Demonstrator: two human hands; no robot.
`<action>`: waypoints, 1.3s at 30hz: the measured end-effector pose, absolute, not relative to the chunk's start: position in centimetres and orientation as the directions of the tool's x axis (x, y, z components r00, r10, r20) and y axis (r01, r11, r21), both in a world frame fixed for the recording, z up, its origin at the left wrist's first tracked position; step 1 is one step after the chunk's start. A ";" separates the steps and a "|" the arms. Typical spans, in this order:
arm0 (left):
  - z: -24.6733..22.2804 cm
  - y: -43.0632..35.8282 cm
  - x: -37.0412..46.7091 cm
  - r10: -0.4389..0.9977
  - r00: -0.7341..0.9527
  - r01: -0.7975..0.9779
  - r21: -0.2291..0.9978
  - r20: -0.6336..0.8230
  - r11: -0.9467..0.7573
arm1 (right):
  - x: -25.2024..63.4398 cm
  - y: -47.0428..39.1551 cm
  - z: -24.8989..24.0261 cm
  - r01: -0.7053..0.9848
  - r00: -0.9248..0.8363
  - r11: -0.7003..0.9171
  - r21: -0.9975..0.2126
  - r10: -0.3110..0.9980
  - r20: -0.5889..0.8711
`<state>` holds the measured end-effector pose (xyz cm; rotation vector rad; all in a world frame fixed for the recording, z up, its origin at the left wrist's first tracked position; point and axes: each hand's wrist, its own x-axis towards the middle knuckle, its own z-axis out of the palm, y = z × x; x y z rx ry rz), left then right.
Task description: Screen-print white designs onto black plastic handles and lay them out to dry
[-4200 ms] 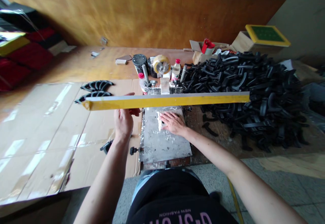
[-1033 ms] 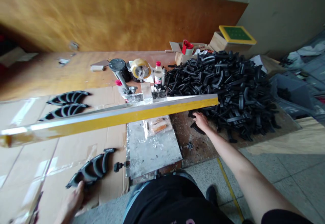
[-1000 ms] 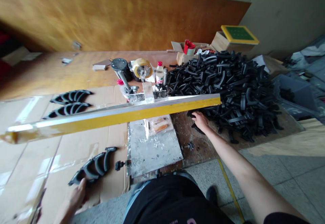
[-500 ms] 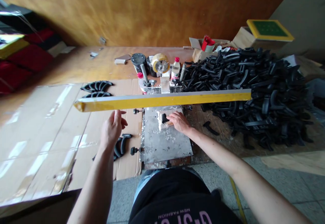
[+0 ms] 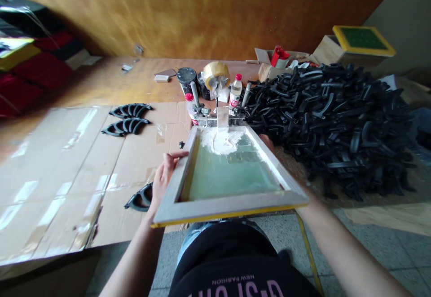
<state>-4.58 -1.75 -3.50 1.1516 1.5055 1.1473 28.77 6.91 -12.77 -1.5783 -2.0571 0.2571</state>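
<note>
A wooden screen-printing frame (image 5: 232,199) with greenish mesh spans the middle, tilted with its near edge raised. White paste (image 5: 224,140) is spread at the far end of the mesh, in front of a pale upright blade (image 5: 222,118). My left hand (image 5: 163,178) is at the frame's left side, its fingers closed against that rim with the index finger lying along it. At the right rim, part of my right hand (image 5: 268,142) shows beyond the frame. Its fingers are mostly hidden. The metal plate and the black piece on it are out of sight beneath the frame.
A large heap of black curved handles (image 5: 323,121) fills the right side. More handles (image 5: 126,126) lie in rows on the cardboard (image 5: 77,162) at left, with others (image 5: 139,198) by my left forearm. Behind stand a tape roll (image 5: 216,74), bottle (image 5: 235,91) and black tub (image 5: 186,79).
The frame has swung down from edge-on to show its mesh and paste, covering the plate. My right hand has left the black piece for the frame's right side; my left hand has moved to its left rim.
</note>
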 end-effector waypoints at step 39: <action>-8.8 -3.6 -5.9 0.920 -0.058 0.211 0.896 -0.387 0.391 | 21.0 11.6 -6.1 0.808 -0.454 0.521 -0.276 0.849 0.271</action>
